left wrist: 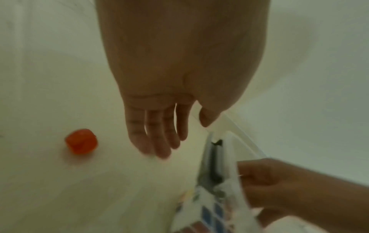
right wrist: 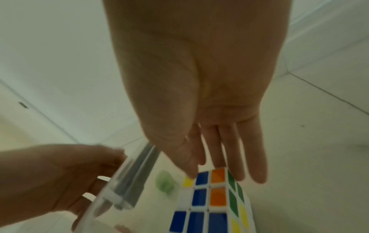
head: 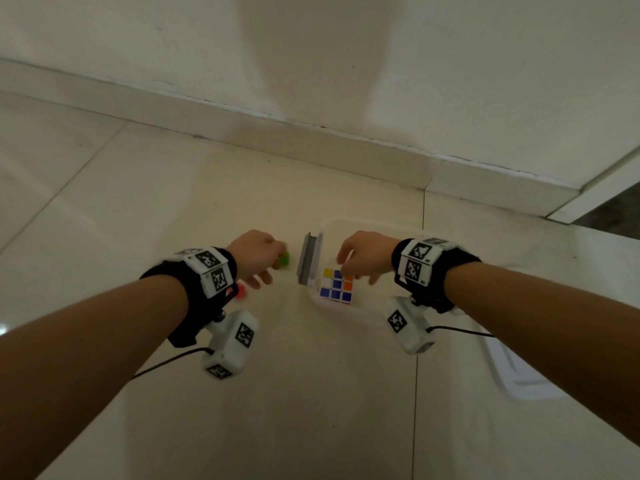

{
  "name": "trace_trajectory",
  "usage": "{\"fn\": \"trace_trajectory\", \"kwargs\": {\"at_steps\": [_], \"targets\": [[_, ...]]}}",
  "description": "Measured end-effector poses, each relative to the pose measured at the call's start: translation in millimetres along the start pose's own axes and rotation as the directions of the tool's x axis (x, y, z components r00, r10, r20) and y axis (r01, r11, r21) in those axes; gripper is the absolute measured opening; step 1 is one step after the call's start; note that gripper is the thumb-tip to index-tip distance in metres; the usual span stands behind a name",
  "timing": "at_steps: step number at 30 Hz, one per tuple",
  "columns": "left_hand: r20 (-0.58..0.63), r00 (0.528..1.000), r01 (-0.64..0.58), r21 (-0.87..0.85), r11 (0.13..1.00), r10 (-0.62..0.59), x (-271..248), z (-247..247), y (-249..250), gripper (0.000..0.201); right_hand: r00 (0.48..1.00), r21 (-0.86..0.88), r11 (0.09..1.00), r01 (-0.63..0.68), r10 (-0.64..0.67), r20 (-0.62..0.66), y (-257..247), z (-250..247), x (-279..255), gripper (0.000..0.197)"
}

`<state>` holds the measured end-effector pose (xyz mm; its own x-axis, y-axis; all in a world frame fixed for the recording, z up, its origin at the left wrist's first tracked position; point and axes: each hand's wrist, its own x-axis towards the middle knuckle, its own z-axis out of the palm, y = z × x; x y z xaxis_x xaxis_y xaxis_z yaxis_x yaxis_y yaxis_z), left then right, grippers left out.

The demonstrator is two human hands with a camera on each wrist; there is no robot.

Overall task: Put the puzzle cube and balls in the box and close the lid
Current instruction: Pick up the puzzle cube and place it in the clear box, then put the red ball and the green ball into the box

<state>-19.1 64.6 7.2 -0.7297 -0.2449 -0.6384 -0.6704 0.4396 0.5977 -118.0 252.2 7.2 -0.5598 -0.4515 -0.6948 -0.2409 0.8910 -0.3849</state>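
Observation:
The puzzle cube (head: 336, 285) (right wrist: 209, 205) sits inside the clear box (head: 367, 225) on the floor. My right hand (head: 349, 268) (right wrist: 219, 170) is spread just over the cube's top with straight fingers, gripping nothing. My left hand (head: 268, 268) (left wrist: 159, 141) is left of the box, fingers straight and empty. A green ball (head: 284, 259) shows at its far fingertips, blurred; whether they touch is unclear. Through the box wall it is a green smear (right wrist: 165, 184). A red ball (head: 239, 292) (left wrist: 81, 141) lies on the floor under my left wrist.
A grey latch (head: 308, 259) (right wrist: 133, 178) stands upright on the box's left side, between my hands. The clear lid (head: 512, 368) lies flat on the tiles under my right forearm. A skirting board and wall (head: 311, 140) run behind.

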Motion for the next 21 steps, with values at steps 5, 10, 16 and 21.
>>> {"fn": "trace_trajectory", "kwargs": {"at_steps": [5, 10, 16, 21], "targets": [[-0.042, 0.999, 0.03, 0.739, 0.673, 0.001, 16.7, -18.3, -52.5, 0.041, 0.948, -0.432, 0.901, -0.044, -0.099, -0.303, -3.6, -10.1, -12.0, 0.028], [0.028, 1.0, -0.019, 0.793, 0.608, -0.005, 24.8, -7.4, -83.7, 0.029, 0.878, -0.341, 0.94, 0.012, -0.173, -0.447, 1.8, -7.4, -6.7, 0.032], [0.001, 0.997, -0.061, 0.667, 0.743, 0.081, 26.6, -6.1, -64.8, 0.024, 0.713, -0.273, 0.952, 0.142, -0.289, -0.639, -0.9, -7.5, -2.0, 0.029], [-0.209, 0.965, -0.198, -0.197, 0.96, 0.156, 14.2, -16.4, -7.3, 0.035, 0.695, 0.101, 0.916, 0.389, -0.22, -0.684, -19.5, -13.0, -9.9, 0.023]]}}
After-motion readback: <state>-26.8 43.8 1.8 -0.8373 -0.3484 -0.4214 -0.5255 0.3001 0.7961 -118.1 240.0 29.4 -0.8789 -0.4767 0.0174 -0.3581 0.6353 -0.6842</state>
